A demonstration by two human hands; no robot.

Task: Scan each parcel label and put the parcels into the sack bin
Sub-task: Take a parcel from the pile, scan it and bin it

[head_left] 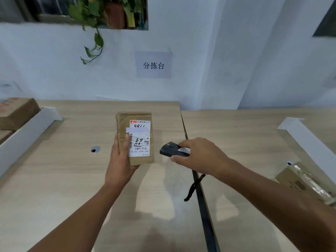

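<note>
My left hand (121,160) grips a brown paper parcel (125,122) by its near left corner, thumb on top, and holds it above the wooden table (72,179). A white shipping label (139,139) with barcodes faces up on the parcel. My right hand (198,155) holds a small black handheld scanner (169,150) just right of the parcel, its front end turned toward the label. A black wrist strap (193,187) hangs from the scanner.
Another brown parcel (17,113) lies at the far left behind a white divider (27,131). A taped cardboard parcel (307,184) sits at the right edge near a second white divider (309,139). A dark seam (203,206) separates two tabletops. A paper sign (153,64) hangs on the wall.
</note>
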